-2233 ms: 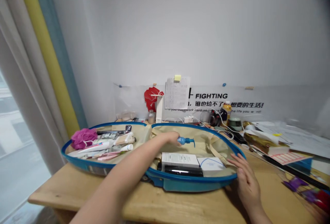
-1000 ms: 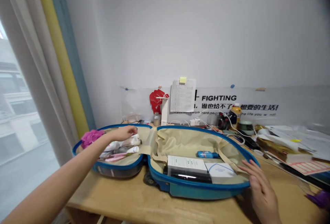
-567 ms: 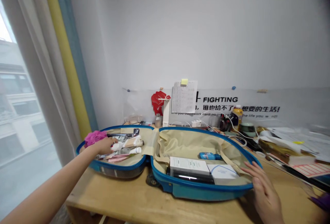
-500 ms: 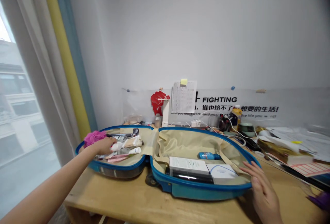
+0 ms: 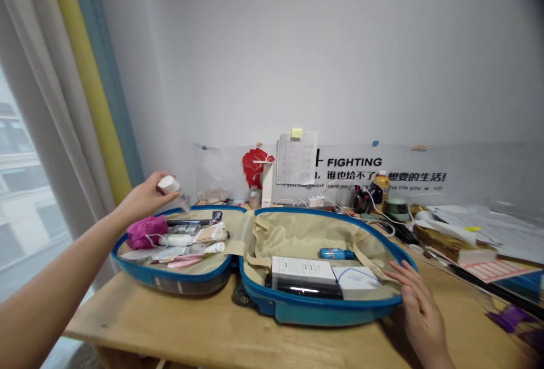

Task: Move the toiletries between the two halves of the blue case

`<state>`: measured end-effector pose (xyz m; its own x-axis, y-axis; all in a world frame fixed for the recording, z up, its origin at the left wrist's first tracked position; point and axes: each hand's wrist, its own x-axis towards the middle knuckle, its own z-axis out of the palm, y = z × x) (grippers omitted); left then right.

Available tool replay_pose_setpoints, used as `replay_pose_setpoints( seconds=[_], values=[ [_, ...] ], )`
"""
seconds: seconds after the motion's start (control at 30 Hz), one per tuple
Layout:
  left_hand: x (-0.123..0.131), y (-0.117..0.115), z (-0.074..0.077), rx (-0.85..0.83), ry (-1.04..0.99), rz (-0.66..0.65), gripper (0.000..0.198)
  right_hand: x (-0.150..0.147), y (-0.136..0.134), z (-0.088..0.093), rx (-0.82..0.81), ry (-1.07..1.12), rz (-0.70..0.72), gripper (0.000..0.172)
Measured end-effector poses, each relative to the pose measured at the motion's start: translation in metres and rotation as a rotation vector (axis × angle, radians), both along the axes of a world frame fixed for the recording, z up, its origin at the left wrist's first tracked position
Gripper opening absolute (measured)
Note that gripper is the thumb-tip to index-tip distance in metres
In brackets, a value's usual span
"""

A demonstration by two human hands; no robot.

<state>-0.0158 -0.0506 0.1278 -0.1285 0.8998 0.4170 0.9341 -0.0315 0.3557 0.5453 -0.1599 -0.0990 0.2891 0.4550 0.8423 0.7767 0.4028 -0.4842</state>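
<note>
- The left hand (image 5: pixel 148 194) is raised over the far left end of the open suitcase (image 5: pixel 323 313), thumb and fingers pinching a white-capped tube (image 5: pixel 168 184) close to its cap
- The white-capped tube is held tilted above the left half (image 5: pixel 237 227), its body slanting down to the right and blurred, so any label cannot be read
- The right hand (image 5: pixel 420 309) lies against the right end of the suitcase, fingers slightly spread and extended over the blue rim, with nothing pinched between them
- Below the left hand, a magenta bath puff (image 5: pixel 147 232) sits at the left end of the left half, just beside a pile of small tubes (image 5: pixel 191 244) and a long black item (image 5: pixel 189 223)
- In the right half (image 5: pixel 297 230), a blue bottle (image 5: pixel 335 253) lies on its side on beige lining; nearer are a white box (image 5: pixel 302 268), a glossy black item (image 5: pixel 306 288) along its near side, and a second white box (image 5: pixel 357 283) to the right, marked with a blue line
- The suitcase lies flat on a wooden desk (image 5: pixel 204 318)
- At the far right stand a yellow bottle (image 5: pixel 380 189) and loose papers (image 5: pixel 501 227)
</note>
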Motion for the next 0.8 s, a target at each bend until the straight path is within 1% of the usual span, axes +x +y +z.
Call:
replay_pose_setpoints(
  seconds=[0.07, 0.1, 0.17, 0.2, 0.23, 0.33, 0.43, 0.5, 0.6, 0.7, 0.8],
  values=[
    [0.035, 0.004, 0.007, 0.034, -0.26, -0.069, 0.055, 0.001, 0.0, 0.0, 0.004, 0.0, -0.002, 0.047],
    [0.057, 0.008, 0.006, 0.006, -0.37, -0.122, 0.051, 0.001, 0.0, -0.001, 0.006, -0.004, 0.001, 0.047],
    [0.107, 0.018, -0.002, -0.111, -0.546, -0.242, 0.031, 0.001, 0.0, -0.001, 0.01, -0.011, 0.006, 0.046],
    [0.134, 0.023, -0.009, -0.172, -0.619, -0.284, 0.025, 0.001, 0.0, -0.001, 0.009, -0.012, 0.006, 0.046],
    [0.161, 0.029, -0.018, -0.228, -0.686, -0.317, 0.024, 0.001, 0.0, -0.002, 0.008, -0.012, 0.005, 0.046],
    [0.237, 0.045, -0.048, -0.379, -0.837, -0.364, 0.027, 0.001, 0.001, -0.003, 0.029, -0.011, 0.003, 0.044],
    [0.294, 0.054, -0.076, -0.496, -0.926, -0.363, 0.032, 0.0, 0.001, -0.004, 0.054, -0.013, 0.012, 0.043],
    [0.321, 0.057, -0.091, -0.553, -0.965, -0.352, 0.034, 0.0, 0.002, -0.005, 0.055, -0.011, 0.014, 0.041],
    [0.347, 0.058, -0.109, -0.619, -1.001, -0.338, 0.035, 0.0, 0.001, -0.005, 0.044, -0.015, 0.012, 0.041],
    [0.361, 0.059, -0.122, -0.672, -1.011, -0.333, 0.036, 0.0, 0.0, -0.004, 0.04, -0.026, 0.011, 0.042],
    [0.37, 0.06, -0.135, -0.708, -0.996, -0.334, 0.036, -0.001, -0.002, -0.002, 0.031, -0.025, 0.013, 0.041]
  ],
)
